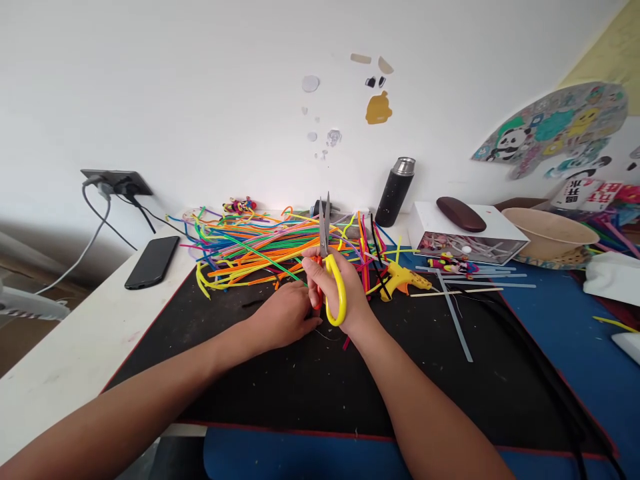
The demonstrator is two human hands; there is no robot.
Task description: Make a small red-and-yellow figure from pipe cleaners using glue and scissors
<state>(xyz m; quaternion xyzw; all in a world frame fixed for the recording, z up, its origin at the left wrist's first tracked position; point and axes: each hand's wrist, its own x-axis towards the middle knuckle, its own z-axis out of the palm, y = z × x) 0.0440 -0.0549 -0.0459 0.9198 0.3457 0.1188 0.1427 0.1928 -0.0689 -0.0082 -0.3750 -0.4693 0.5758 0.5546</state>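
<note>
Gripping scissors [324, 241] in the right hand [353, 287], with fingers wrapped round the handles, yellow loop toward the viewpoint and red loop partly hidden; aiming the blades up and away toward the wall, with tips parted only slightly; holding the left hand [289, 311] low over the black mat [300, 393], back upward and curled, just beside the right; cannot tell how far closed, nor whether pinching anything, with fingertips out of sight behind the right hand.

Seems, as a judgement, to be a step of trimming or shaping pipe cleaners [265, 257] between the hands, with the scissors at the ready rather than cutting; would call, for any cut, for turning the blades down to the strand and spreading them wider, with the left fingertips well clear.

Lying in a loose heap along the mat's far edge, past its far left corner and onto the white table [75, 360]: pipe cleaners in many colours; near the right wrist, apart from the heap, a short magenta piece [347, 343]; toward the far right corner, a yellow hot glue gun [399, 277]; off the far left corner, on the table, a black smartphone [153, 262].
</note>
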